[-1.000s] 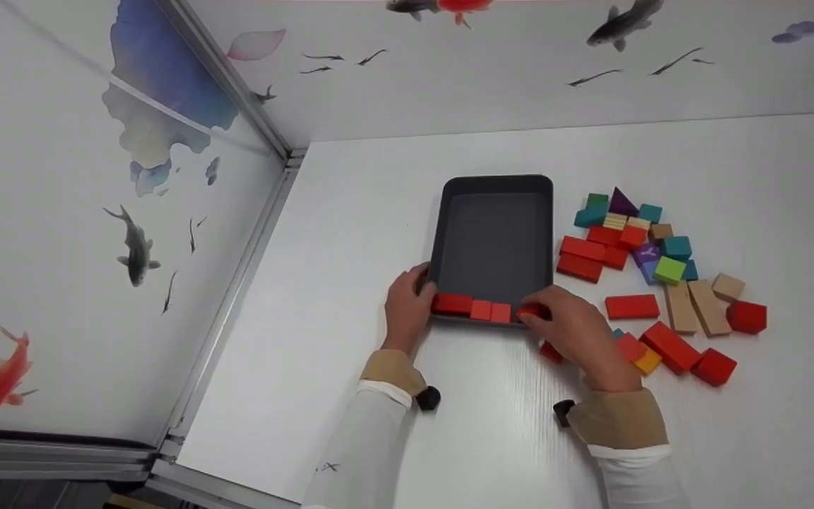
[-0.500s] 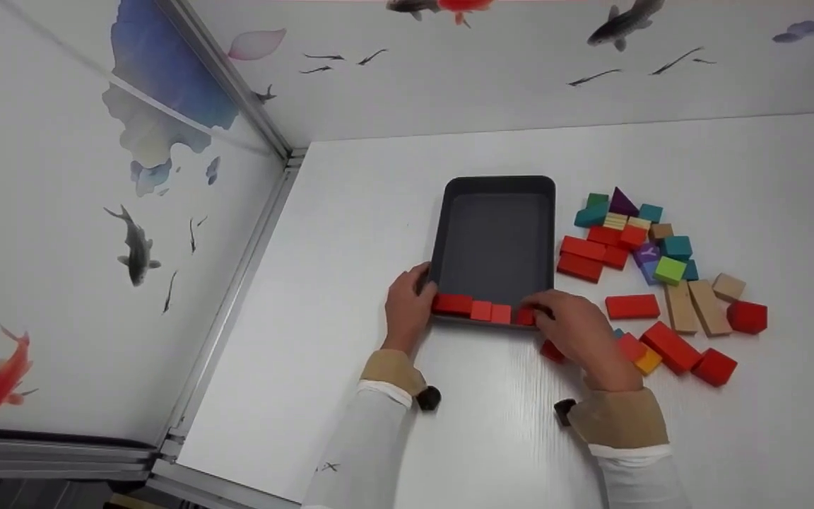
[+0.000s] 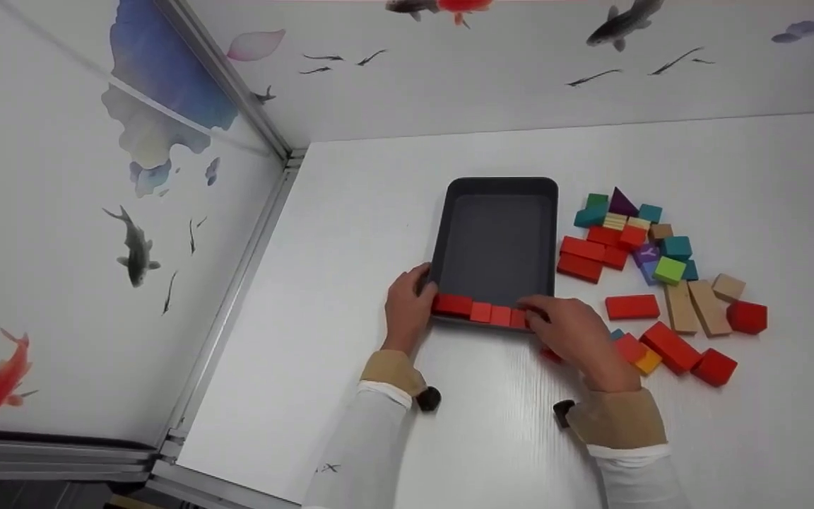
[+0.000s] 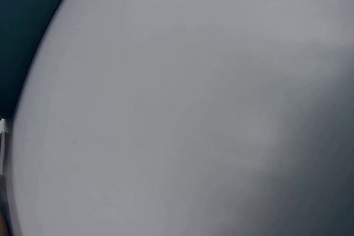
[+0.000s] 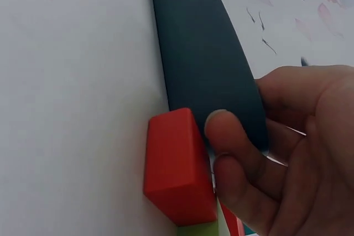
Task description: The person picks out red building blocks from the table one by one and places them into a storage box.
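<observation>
In the head view, a dark grey rectangular tray (image 3: 499, 240) lies on the white table. Along its near inner edge runs a row of red blocks (image 3: 480, 312). My left hand (image 3: 409, 311) grips the tray's near left corner. At the near right corner, my right hand (image 3: 569, 325) holds the row's rightmost red block (image 3: 518, 318) between curled fingers, which partly hide it. The right wrist view shows fingertips (image 5: 224, 128) outside the tray's wall (image 5: 204, 42), close to another red block (image 5: 177, 158) on the table. The left wrist view is mostly blurred grey surface.
Right of the tray lie many loose blocks: a red block (image 3: 632, 307), a purple triangle (image 3: 622, 202), a light green block (image 3: 669, 270), long wooden blocks (image 3: 708, 308) and a yellow block (image 3: 648, 361). Printed wall panels (image 3: 449, 85) border the table behind and left.
The rightmost red block has come down into the tray and slid left against its neighbours, with my right hand over it. The tray has shifted very slightly right. My left hand has stayed put.
</observation>
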